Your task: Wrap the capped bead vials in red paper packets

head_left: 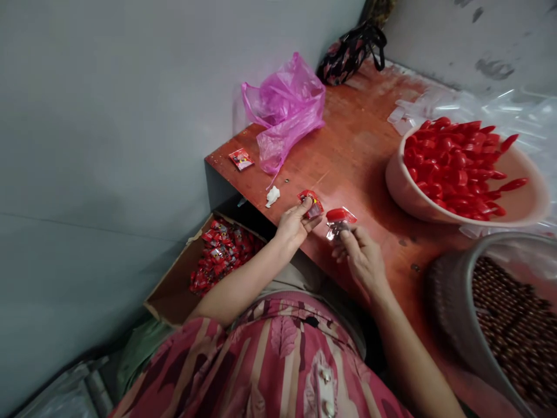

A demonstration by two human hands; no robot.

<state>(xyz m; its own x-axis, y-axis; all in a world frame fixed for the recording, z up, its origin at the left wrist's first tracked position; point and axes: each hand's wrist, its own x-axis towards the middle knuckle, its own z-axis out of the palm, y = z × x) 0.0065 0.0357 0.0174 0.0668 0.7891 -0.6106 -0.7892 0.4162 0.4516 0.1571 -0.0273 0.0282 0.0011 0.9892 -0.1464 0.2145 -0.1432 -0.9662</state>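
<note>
Over the front edge of the table, my left hand [296, 225] pinches a small red printed packet [311, 203] between thumb and fingers. Close to its right, my right hand [363, 255] is closed on a small transparent bag [341, 219]. A red plastic piece shows in the upper part of this bag, and something dark lies lower down, partly hidden by my fingers. The two held things are slightly apart. Another red printed packet [241, 159] lies flat near the table's left corner, and a crumpled white scrap [272, 197] rests just left of my left hand.
A pink bowl [395, 180] of red plastic pieces [456, 165] stands on the right. Nearer is a grey tub [452, 296] of small dark brown balls [513, 325]. A cardboard box [169, 290] holds red packets below. A pink plastic bag [287, 110] and patterned bag [348, 55] lie behind.
</note>
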